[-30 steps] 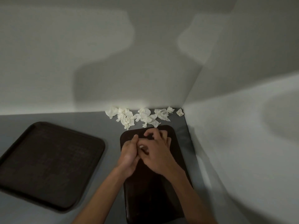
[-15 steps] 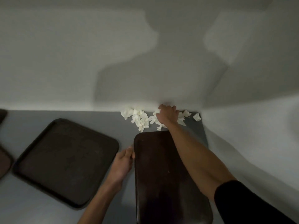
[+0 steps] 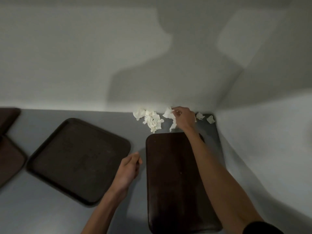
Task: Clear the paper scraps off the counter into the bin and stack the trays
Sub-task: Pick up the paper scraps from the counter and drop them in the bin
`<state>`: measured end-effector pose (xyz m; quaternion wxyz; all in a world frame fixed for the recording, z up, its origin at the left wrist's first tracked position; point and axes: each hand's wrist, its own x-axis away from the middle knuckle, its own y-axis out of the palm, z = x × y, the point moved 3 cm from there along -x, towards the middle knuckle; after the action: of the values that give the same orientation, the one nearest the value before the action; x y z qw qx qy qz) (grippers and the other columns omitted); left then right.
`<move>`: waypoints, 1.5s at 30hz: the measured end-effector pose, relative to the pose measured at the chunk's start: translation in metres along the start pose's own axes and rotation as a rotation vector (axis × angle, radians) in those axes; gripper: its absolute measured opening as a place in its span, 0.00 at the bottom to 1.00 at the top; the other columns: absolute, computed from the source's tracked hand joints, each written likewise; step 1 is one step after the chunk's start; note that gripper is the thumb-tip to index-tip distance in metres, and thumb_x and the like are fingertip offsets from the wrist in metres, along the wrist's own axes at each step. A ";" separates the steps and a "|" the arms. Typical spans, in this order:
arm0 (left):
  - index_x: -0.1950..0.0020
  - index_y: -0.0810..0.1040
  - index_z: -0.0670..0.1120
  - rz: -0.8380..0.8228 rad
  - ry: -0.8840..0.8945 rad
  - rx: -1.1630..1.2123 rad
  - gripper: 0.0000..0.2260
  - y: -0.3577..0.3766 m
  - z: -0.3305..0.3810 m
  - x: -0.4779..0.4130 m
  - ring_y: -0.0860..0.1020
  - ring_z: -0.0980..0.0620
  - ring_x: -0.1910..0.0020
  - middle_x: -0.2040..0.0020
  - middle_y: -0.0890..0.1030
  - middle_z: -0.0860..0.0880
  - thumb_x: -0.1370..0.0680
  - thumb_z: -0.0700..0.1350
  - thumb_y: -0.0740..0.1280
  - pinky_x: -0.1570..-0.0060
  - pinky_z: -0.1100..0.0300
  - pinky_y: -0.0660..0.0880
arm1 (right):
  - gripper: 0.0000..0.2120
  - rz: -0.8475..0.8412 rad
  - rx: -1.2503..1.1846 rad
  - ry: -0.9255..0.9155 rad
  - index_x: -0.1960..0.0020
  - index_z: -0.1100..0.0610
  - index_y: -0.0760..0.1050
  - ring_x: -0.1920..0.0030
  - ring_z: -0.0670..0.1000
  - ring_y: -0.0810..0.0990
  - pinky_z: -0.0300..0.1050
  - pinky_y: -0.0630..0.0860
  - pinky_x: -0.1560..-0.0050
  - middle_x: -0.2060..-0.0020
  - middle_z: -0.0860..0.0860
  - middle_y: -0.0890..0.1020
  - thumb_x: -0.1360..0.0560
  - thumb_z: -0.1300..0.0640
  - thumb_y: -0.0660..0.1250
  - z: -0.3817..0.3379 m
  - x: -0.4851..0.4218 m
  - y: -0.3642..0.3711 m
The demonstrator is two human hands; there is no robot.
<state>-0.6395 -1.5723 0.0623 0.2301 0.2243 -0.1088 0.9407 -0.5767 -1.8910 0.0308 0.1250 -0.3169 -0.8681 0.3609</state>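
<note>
– White paper scraps point(image 3: 151, 119), all crumpled, lie at the back of the counter point(image 3: 42, 208) against the wall, just beyond the dark tray point(image 3: 170, 183)
– Yes, the right hand point(image 3: 183, 118) pinches one scrap point(image 3: 169, 114). The left hand point(image 3: 129, 168) hangs loosely curled and empty beside the tray's edge
– They look soft and feather-light to me
– Then bunching several in the fist should beat picking singly, though I see no bin

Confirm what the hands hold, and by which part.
Right hand pinches a paper scrap at its upper end, the rest hanging down. Left hand holds nothing.
</note>
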 end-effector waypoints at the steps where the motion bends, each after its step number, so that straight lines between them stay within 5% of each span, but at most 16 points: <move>1: 0.57 0.74 0.46 -0.010 0.009 -0.007 0.16 0.001 0.001 0.003 0.60 0.56 0.71 0.69 0.62 0.53 0.13 0.50 0.57 0.71 0.61 0.58 | 0.10 0.006 -0.066 0.015 0.40 0.51 0.86 0.48 0.46 0.84 0.31 0.75 0.49 0.45 0.48 0.87 0.18 0.59 0.69 -0.005 0.012 -0.012; 3: 0.56 0.75 0.47 -0.036 0.028 -0.020 0.16 0.003 0.005 0.010 0.60 0.56 0.70 0.68 0.62 0.53 0.13 0.51 0.57 0.70 0.60 0.59 | 0.13 0.037 -0.210 0.027 0.43 0.47 0.86 0.51 0.43 0.84 0.29 0.76 0.52 0.47 0.42 0.87 0.18 0.61 0.67 -0.018 0.041 -0.036; 8: 0.57 0.74 0.47 -0.132 0.078 -0.044 0.16 0.001 0.014 0.038 0.60 0.56 0.71 0.69 0.62 0.52 0.13 0.50 0.56 0.70 0.60 0.58 | 0.15 0.120 -0.491 0.079 0.49 0.47 0.86 0.53 0.47 0.87 0.51 0.87 0.51 0.52 0.43 0.87 0.17 0.63 0.64 -0.036 0.121 -0.072; 14: 0.53 0.77 0.41 -0.255 0.141 -0.043 0.16 -0.016 0.013 0.079 0.61 0.57 0.72 0.70 0.64 0.52 0.13 0.49 0.57 0.72 0.65 0.58 | 0.14 0.167 -0.248 0.007 0.45 0.45 0.86 0.52 0.45 0.84 0.47 0.81 0.44 0.51 0.34 0.85 0.17 0.61 0.65 -0.066 0.207 -0.100; 19: 0.44 0.79 0.42 -0.350 0.178 -0.088 0.17 -0.026 0.001 0.108 0.63 0.56 0.69 0.64 0.65 0.47 0.12 0.51 0.55 0.68 0.62 0.61 | 0.15 0.255 -0.560 0.108 0.50 0.54 0.85 0.49 0.52 0.87 0.52 0.87 0.51 0.50 0.50 0.87 0.14 0.63 0.61 -0.089 0.290 -0.112; 23: 0.42 0.78 0.41 -0.436 0.124 -0.123 0.17 -0.005 -0.008 0.140 0.65 0.57 0.68 0.65 0.67 0.50 0.12 0.50 0.54 0.69 0.64 0.62 | 0.18 0.357 -0.651 0.159 0.58 0.59 0.85 0.46 0.57 0.85 0.57 0.84 0.46 0.53 0.52 0.87 0.18 0.66 0.58 -0.099 0.366 -0.124; 25: 0.43 0.77 0.42 -0.465 0.086 -0.124 0.16 0.009 -0.015 0.160 0.65 0.56 0.68 0.64 0.68 0.51 0.12 0.50 0.55 0.68 0.63 0.62 | 0.14 0.376 -0.808 0.236 0.58 0.62 0.84 0.45 0.62 0.84 0.54 0.82 0.45 0.53 0.58 0.87 0.21 0.64 0.61 -0.096 0.400 -0.130; 28: 0.47 0.74 0.44 -0.509 0.063 -0.108 0.08 0.027 -0.027 0.192 0.64 0.56 0.69 0.64 0.67 0.51 0.15 0.47 0.59 0.69 0.61 0.61 | 0.09 0.317 -0.873 0.282 0.49 0.59 0.85 0.44 0.55 0.85 0.45 0.80 0.45 0.47 0.55 0.87 0.28 0.59 0.72 -0.080 0.453 -0.140; 31: 0.51 0.71 0.47 -0.546 0.062 -0.140 0.04 0.041 -0.046 0.224 0.65 0.55 0.67 0.63 0.68 0.52 0.19 0.46 0.62 0.65 0.58 0.62 | 0.11 0.281 -0.756 0.285 0.43 0.55 0.84 0.43 0.53 0.85 0.41 0.80 0.49 0.43 0.52 0.86 0.23 0.66 0.73 -0.057 0.506 -0.148; 34: 0.48 0.76 0.43 -0.595 0.063 -0.157 0.05 0.056 -0.073 0.256 0.66 0.53 0.65 0.64 0.68 0.51 0.18 0.42 0.61 0.63 0.56 0.63 | 0.06 0.334 -0.693 0.262 0.43 0.55 0.84 0.49 0.51 0.86 0.42 0.81 0.53 0.48 0.51 0.87 0.17 0.61 0.69 -0.038 0.562 -0.155; 39: 0.43 0.78 0.42 -0.683 0.097 -0.235 0.10 0.084 -0.130 0.325 0.68 0.54 0.67 0.65 0.71 0.49 0.15 0.39 0.57 0.66 0.61 0.64 | 0.12 0.482 -0.832 0.433 0.43 0.59 0.80 0.70 0.47 0.71 0.43 0.70 0.67 0.65 0.47 0.78 0.13 0.64 0.58 0.008 0.668 -0.150; 45: 0.41 0.74 0.39 -0.827 0.078 -0.258 0.13 0.112 -0.226 0.424 0.72 0.50 0.70 0.65 0.77 0.46 0.12 0.46 0.54 0.67 0.58 0.68 | 0.16 0.500 -0.988 0.749 0.59 0.55 0.75 0.72 0.46 0.61 0.42 0.53 0.70 0.70 0.47 0.66 0.14 0.51 0.61 0.093 0.802 -0.133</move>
<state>-1.1144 -1.4377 0.0538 0.6175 0.1829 -0.1178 0.7559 -1.2948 -1.5000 0.0497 0.1707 -0.6324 -0.7299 -0.1952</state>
